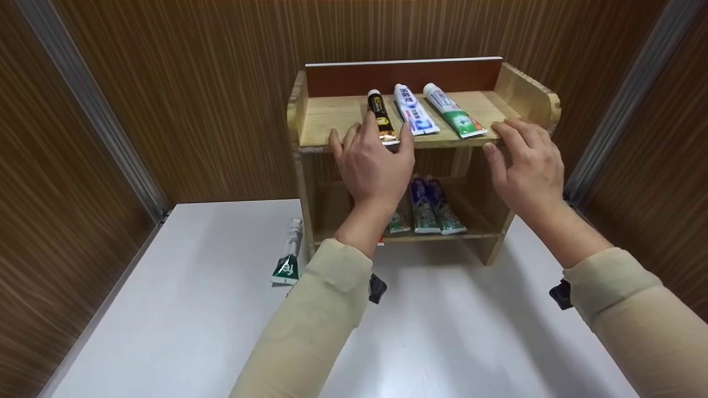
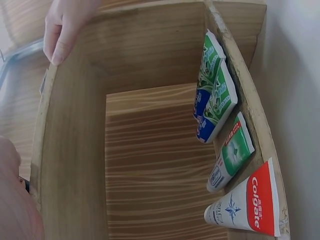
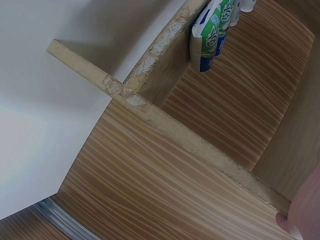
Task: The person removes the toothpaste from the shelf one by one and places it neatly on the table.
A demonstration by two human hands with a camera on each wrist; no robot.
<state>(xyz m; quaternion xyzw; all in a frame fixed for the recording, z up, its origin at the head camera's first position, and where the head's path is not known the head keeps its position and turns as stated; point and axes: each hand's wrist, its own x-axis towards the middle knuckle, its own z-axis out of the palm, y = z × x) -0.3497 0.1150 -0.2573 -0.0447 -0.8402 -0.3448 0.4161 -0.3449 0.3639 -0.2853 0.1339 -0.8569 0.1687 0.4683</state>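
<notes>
At the front edge of the small wooden shelf point(image 1: 332, 148), my left hand point(image 1: 373, 166) spreads its fingers over the top board. Its index finger lies by a black toothpaste tube point(image 1: 379, 113), and its thumb is near a white and blue toothpaste tube point(image 1: 414, 110). Whether it presses the black tube is hard to tell. My right hand point(image 1: 531, 166) holds the board's front right corner, fingers above and thumb below the edge. Between the hands lies a white and green toothpaste tube point(image 1: 453, 112). All three top tubes lie side by side.
Purple and green toothpaste tubes point(image 1: 423, 207) lie on the lower board, beside a green and white tube point(image 2: 235, 152) and a red and white Colgate tube point(image 2: 247, 202). Left of the shelf, another green and white tube point(image 1: 289, 260) rests on the white table point(image 1: 166, 309). Wood-patterned walls surround it.
</notes>
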